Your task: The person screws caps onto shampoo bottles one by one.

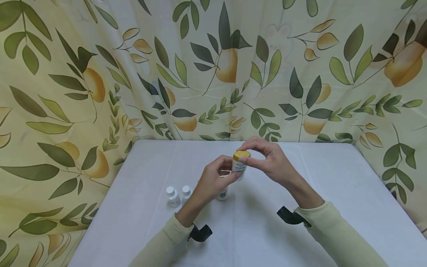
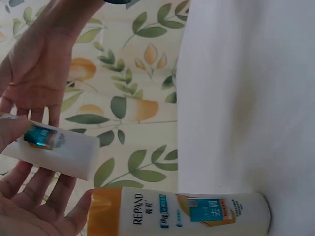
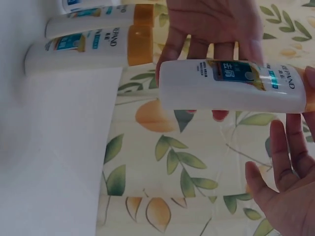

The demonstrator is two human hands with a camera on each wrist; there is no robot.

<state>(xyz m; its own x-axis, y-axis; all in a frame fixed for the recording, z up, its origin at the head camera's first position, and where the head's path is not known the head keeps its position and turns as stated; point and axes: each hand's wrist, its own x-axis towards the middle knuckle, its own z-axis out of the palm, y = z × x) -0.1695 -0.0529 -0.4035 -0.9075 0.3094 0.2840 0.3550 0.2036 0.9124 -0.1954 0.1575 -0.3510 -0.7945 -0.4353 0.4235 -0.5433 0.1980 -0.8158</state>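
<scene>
A white shampoo bottle (image 1: pixel 239 165) with a gold cap is held upright above the table. My left hand (image 1: pixel 213 180) grips its body, thumb in front and fingers behind. From the right, my right hand (image 1: pixel 271 163) pinches the cap between thumb and fingers. In the right wrist view the held bottle (image 3: pixel 231 87) shows its teal label, with the left hand (image 3: pixel 216 22) around the body and the right hand (image 3: pixel 288 182) at the cap end. Below the hands stands a similar gold-capped bottle (image 2: pixel 197 212), partly hidden by the left hand in the head view.
Two white-capped bottles (image 1: pixel 172 197) stand left of the left forearm, one partly covered by it. Two gold-capped bottles (image 3: pixel 93 46) stand side by side in the right wrist view. A white cloth covers the table (image 1: pixel 140 222); a leaf-patterned curtain (image 1: pixel 207 92) hangs behind it.
</scene>
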